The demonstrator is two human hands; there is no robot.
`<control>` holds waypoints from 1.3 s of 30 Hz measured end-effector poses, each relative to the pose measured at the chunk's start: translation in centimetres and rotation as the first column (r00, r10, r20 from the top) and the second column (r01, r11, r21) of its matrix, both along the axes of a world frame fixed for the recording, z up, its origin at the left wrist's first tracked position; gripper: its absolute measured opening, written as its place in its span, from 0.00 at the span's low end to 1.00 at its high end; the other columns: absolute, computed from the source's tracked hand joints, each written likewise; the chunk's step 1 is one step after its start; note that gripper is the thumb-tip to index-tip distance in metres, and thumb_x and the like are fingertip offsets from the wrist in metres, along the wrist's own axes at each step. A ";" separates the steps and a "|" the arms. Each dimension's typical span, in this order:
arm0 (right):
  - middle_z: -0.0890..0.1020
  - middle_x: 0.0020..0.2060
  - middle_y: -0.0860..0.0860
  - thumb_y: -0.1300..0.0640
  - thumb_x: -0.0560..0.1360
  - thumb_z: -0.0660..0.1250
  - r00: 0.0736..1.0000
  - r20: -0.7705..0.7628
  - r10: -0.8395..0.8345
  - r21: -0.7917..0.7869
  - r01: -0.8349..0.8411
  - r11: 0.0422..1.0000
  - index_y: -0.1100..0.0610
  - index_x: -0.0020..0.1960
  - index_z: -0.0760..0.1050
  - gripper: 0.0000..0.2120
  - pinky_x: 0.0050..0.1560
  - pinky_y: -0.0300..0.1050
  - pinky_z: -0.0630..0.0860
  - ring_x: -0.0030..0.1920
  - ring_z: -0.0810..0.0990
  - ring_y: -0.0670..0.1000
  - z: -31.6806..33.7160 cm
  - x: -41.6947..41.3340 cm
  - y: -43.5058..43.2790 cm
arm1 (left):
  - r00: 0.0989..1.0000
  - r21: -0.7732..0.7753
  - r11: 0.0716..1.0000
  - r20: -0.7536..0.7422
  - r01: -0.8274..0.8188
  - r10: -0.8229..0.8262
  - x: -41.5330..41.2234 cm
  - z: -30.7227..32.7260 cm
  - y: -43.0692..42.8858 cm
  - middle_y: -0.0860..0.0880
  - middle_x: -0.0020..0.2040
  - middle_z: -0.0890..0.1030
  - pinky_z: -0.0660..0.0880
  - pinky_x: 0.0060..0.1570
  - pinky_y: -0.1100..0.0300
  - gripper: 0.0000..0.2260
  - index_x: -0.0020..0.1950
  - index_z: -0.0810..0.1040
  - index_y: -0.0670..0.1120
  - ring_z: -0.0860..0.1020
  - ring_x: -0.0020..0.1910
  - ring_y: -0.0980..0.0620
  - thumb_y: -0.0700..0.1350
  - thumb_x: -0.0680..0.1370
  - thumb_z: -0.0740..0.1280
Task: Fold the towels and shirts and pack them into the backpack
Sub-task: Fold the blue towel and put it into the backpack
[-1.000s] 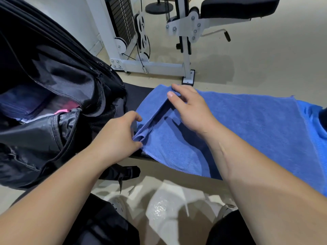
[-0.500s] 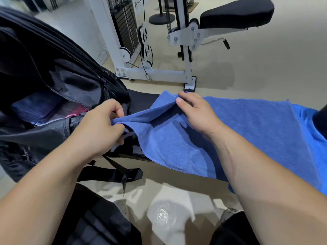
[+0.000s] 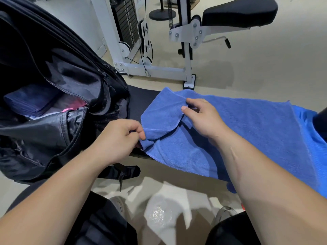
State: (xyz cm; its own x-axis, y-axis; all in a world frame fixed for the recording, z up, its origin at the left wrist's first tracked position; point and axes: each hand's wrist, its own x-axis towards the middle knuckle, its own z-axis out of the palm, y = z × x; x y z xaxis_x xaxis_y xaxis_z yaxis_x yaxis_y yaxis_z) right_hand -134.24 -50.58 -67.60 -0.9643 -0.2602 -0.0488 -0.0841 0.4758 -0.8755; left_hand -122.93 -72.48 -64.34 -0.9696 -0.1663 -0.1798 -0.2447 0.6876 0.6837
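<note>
A blue towel [image 3: 247, 128] lies spread across a black padded bench [image 3: 141, 103]. Its left end is folded over. My left hand [image 3: 116, 138] pinches the towel's near left corner at the bench's front edge. My right hand [image 3: 203, 119] pinches the folded edge a little farther back. A black backpack [image 3: 53, 82] stands open at the left, with a folded dark blue cloth [image 3: 30, 101] and something pink [image 3: 74, 105] inside. A brighter blue garment [image 3: 307, 131] lies under the towel at the right.
A white weight machine [image 3: 145, 50] with a black padded seat [image 3: 238, 11] stands on the beige floor beyond the bench. My knees and shoes [image 3: 224, 213] are below, near the bench's front edge. A backpack strap [image 3: 123, 172] hangs down by the bench.
My left hand has lowered the towel's corner from beside the backpack back toward the bench's front edge. My right hand has stayed on the folded edge, its fingers now pinching it.
</note>
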 end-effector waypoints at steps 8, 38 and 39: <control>0.77 0.63 0.44 0.49 0.80 0.67 0.997 0.065 -0.028 -0.051 0.032 0.998 0.50 0.67 0.76 0.17 0.70 0.50 0.70 0.62 0.76 0.45 -1.3 -1.7 -0.5 | 0.926 -0.241 0.963 -0.376 -0.122 0.023 0.0 0.4 0.0 0.59 0.38 0.81 0.68 0.42 0.76 0.09 0.40 0.82 0.54 0.78 0.41 0.62 0.39 0.72 0.71; 0.73 0.65 0.51 0.39 0.82 0.53 0.974 0.167 0.156 0.830 -0.224 0.511 0.44 0.64 0.76 0.20 0.58 0.54 0.70 0.63 0.73 0.57 1.4 -3.9 -4.0 | 0.900 -0.147 0.895 -0.054 0.421 -0.433 -0.6 -1.3 -3.4 0.64 0.50 0.83 0.74 0.49 0.69 0.18 0.55 0.85 0.58 0.78 0.48 0.65 0.38 0.72 0.70; 0.75 0.60 0.50 0.39 0.81 0.54 0.976 0.161 0.149 0.832 -0.216 0.511 0.47 0.56 0.78 0.18 0.53 0.52 0.72 0.58 0.75 0.56 1.3 -4.1 -4.2 | 0.909 -0.159 0.901 -0.041 0.403 -0.414 -0.5 -1.3 -3.6 0.62 0.48 0.83 0.74 0.45 0.67 0.18 0.54 0.85 0.59 0.78 0.44 0.63 0.38 0.72 0.70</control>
